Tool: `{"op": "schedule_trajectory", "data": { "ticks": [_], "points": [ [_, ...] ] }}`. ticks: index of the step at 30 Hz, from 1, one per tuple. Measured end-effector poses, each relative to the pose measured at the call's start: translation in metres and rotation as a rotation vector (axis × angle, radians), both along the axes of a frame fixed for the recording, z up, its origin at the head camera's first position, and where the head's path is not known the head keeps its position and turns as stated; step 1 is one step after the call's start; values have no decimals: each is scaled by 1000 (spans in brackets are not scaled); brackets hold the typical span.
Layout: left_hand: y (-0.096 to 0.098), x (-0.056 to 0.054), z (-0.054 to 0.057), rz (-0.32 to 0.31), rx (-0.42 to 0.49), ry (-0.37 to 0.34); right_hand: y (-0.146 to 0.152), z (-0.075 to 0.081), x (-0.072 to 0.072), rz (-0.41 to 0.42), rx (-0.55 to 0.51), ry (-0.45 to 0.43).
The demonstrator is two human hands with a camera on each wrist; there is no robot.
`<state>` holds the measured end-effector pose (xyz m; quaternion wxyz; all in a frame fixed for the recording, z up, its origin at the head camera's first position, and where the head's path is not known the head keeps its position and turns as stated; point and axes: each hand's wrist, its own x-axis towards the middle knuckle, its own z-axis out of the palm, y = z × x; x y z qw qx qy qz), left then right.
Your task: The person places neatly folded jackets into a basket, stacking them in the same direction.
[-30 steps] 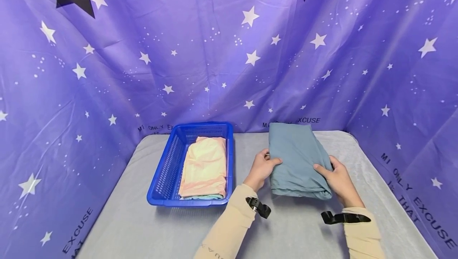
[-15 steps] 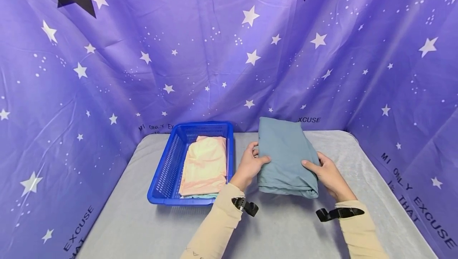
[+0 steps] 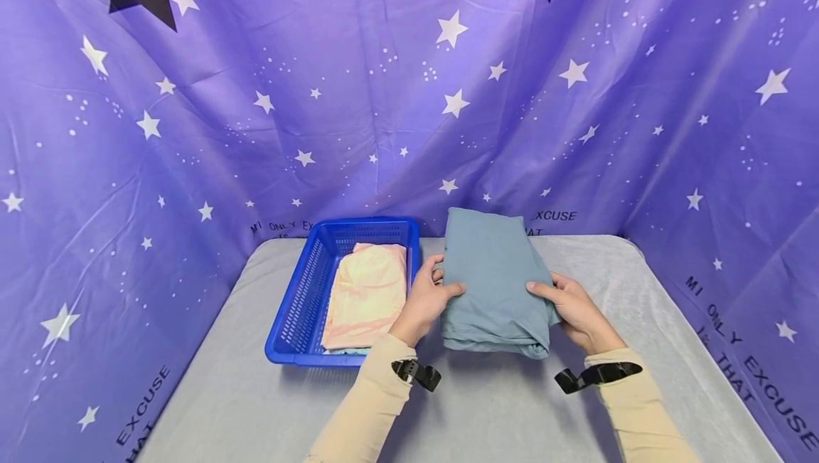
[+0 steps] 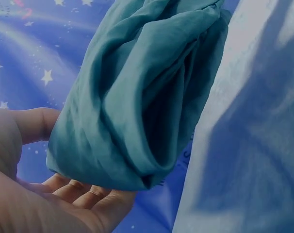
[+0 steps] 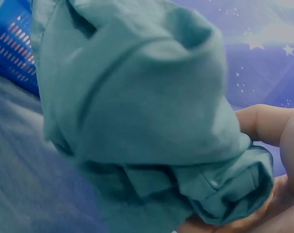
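Observation:
A folded piece of teal-grey clothing [image 3: 489,271] hangs above the table between both hands, its layered folds facing the person. My left hand [image 3: 427,299] grips its left edge, thumb on top and fingers underneath. On the opposite edge my right hand [image 3: 576,309] holds it the same way. The left wrist view shows the rolled layers of the teal clothing [image 4: 122,107] between thumb and fingers. In the right wrist view, a loose fold of the clothing [image 5: 152,107] droops beside the thumb, and the fingers are partly hidden beneath it.
A blue plastic basket [image 3: 296,306] stands left of the hands, close to the left forearm. Inside lies folded pale pink clothing [image 3: 367,296], with a light teal edge showing under it. Grey cloth covers the table [image 3: 499,413]; a purple star-patterned curtain [image 3: 358,93] surrounds it.
Both hands have carried the folded teal clothing leftward, nearer the basket, keeping the same hold. The basket and the pink clothing have stayed in place.

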<state>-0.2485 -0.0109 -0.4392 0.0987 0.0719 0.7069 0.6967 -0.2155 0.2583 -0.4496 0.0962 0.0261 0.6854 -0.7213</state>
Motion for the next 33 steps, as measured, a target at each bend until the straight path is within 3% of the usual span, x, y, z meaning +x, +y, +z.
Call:
{"op": "schedule_trajectory", "data": {
  "ticks": [10, 15, 33],
  "points": [
    [-31, -2, 4, 13, -24, -8, -21, 4, -8, 78, 23, 33],
    [-47, -3, 8, 12, 13, -26, -38, 7, -12, 100, -1, 46],
    [-103, -5, 21, 68, -20, -21, -97, 10, -30, 74, -89, 79]
  ]
}}
